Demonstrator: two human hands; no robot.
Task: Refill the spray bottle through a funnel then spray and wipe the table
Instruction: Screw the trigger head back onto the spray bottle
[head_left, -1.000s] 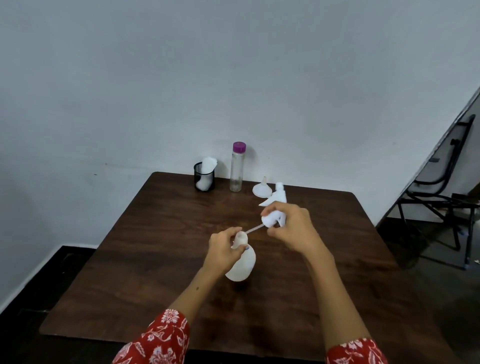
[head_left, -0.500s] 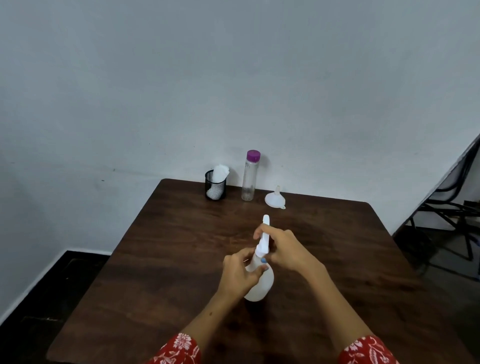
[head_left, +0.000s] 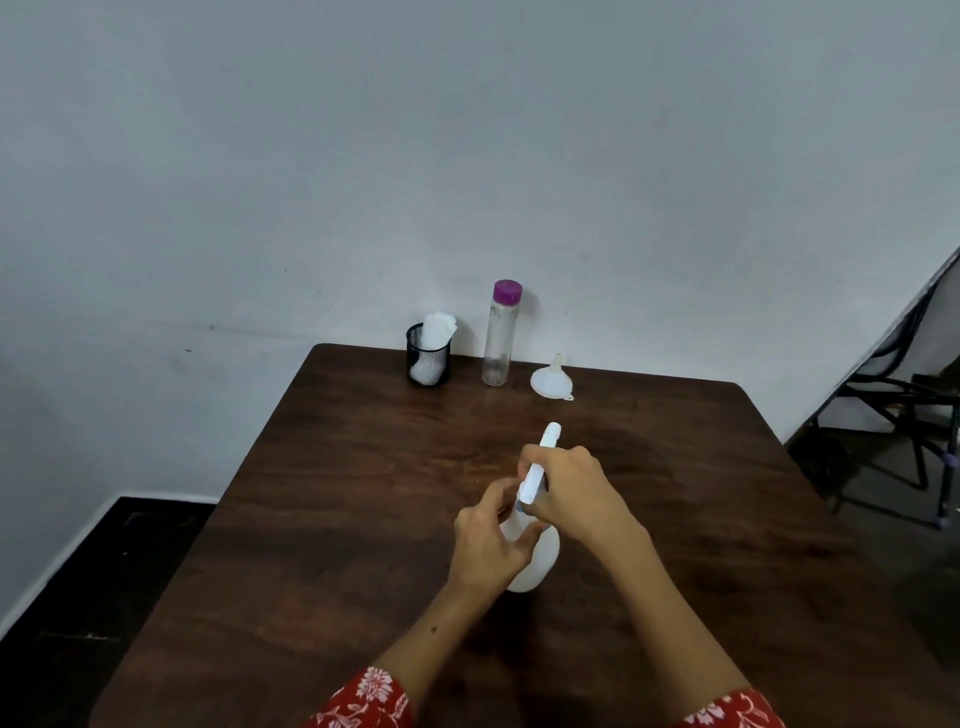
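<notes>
Both hands hide the spray bottle (head_left: 535, 566) neck; sleeves run off-frame.

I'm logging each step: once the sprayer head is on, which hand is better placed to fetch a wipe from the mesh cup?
Left, probably. The left hand grips the spray bottle on the side nearer the mesh cup; the right hand holds the sprayer head.

No readable text

No lettering, label, brand or number can be made out on the spray bottle (head_left: 535, 561), the clear bottle (head_left: 497, 343) or the funnel (head_left: 551, 382).
</notes>
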